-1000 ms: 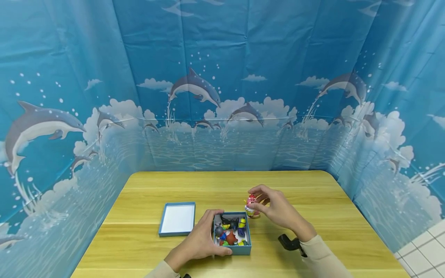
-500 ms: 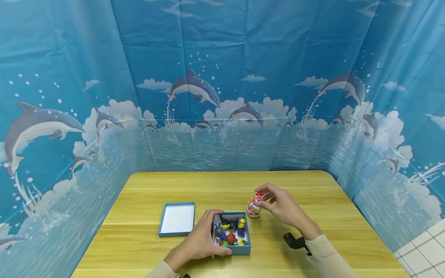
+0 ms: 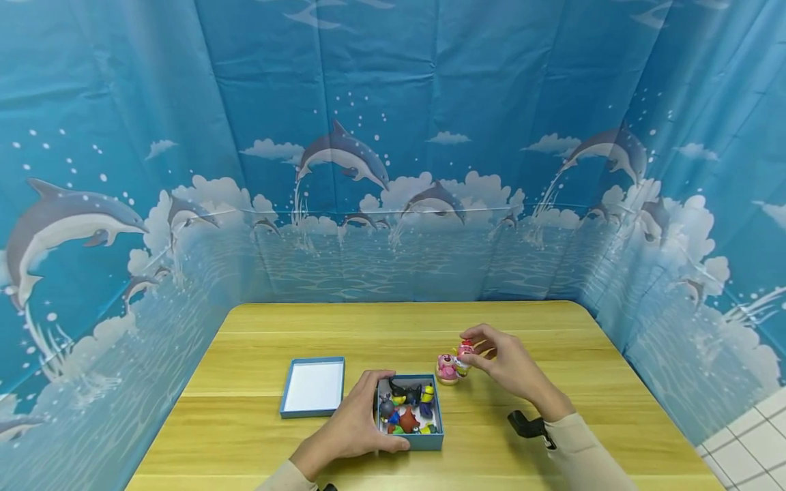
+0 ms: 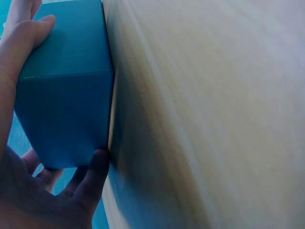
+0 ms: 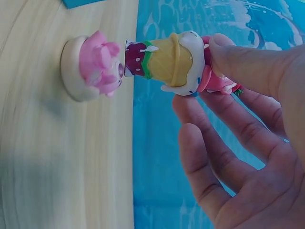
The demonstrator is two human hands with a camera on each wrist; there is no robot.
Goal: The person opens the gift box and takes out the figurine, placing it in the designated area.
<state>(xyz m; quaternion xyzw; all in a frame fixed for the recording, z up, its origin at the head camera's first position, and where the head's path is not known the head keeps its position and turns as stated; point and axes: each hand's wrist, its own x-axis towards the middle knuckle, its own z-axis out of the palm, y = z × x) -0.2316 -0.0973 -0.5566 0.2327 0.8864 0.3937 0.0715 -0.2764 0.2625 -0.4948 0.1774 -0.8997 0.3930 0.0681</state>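
Observation:
My right hand (image 3: pixel 510 365) pinches a toy figurine shaped like an ice-cream cone (image 5: pixel 172 62) by its pink upper part, between thumb and fingers. Its striped lower end is raised to about the head height of a pink toy figure (image 5: pixel 97 67), which stands upright on a round cream base on the table. In the head view the two toys overlap. My left hand (image 3: pixel 353 423) grips the left side of a small blue box (image 3: pixel 424 443), thumb along its front wall and fingers around the far corner. Several small toy figures (image 3: pixel 409 419) lie inside it, one yellow and blue.
A blue-edged lid (image 3: pixel 316 387) with a white inside lies left of the box on the wooden table (image 3: pixel 276 453). A blue dolphin-print curtain (image 3: pixel 381 259) stands behind the table and along its sides.
My right hand has moved to the right with the cone figurine, uncovering the pink figure that it hid before. The left hand and the box have stayed in place.

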